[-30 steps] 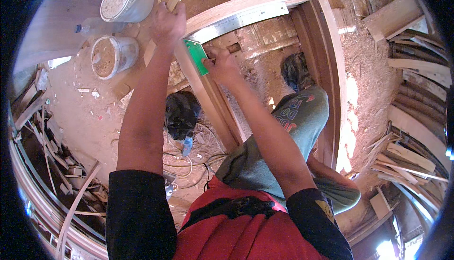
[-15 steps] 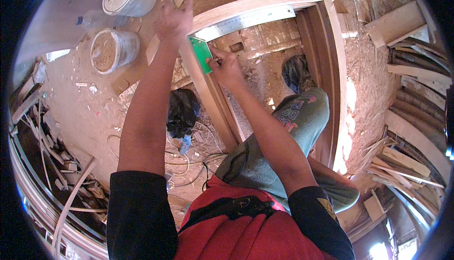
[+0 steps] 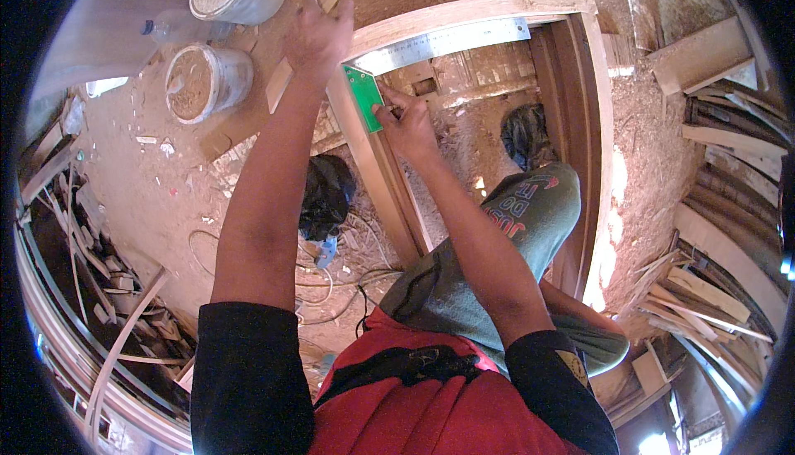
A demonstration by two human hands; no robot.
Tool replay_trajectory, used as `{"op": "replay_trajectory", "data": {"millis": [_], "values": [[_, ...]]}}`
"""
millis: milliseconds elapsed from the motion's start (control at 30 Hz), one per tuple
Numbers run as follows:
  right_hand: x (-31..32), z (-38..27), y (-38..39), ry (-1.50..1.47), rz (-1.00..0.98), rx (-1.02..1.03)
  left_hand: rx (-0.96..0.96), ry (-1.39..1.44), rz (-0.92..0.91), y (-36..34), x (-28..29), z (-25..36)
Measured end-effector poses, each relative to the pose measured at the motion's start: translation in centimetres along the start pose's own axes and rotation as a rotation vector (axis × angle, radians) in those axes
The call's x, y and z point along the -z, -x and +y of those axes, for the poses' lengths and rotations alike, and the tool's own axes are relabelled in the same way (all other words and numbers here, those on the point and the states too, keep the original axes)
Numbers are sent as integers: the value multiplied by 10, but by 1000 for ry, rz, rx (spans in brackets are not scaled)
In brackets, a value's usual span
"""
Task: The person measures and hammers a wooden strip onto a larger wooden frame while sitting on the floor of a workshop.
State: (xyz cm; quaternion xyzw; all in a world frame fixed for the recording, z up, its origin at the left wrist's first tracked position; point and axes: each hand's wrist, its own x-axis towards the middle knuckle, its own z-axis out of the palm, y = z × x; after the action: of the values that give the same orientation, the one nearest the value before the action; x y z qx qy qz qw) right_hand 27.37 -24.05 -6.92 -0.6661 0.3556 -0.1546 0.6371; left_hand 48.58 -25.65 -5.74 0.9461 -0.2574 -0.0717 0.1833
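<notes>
Holding a green-handled square inside the far-left corner of a wooden frame.
The right hand is pinching the handle's edge; the left hand is curling over the corner, its grip hard to tell. The far rail is already meeting both sides; any work left at the near end is hiding behind the leg. The square's blade is shining silver.
</notes>
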Motion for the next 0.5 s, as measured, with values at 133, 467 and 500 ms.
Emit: {"op": "replay_trajectory", "data": {"millis": [133,467,500], "values": [[2,2,-2,19,-5,4,38,1,-52,-3,-2,0],[2,0,-3,-6,13,-47,53,-33,-55,1,2,6],[2,-1,-3,5,18,-35,50,-29,-50,1,3,6]]}}
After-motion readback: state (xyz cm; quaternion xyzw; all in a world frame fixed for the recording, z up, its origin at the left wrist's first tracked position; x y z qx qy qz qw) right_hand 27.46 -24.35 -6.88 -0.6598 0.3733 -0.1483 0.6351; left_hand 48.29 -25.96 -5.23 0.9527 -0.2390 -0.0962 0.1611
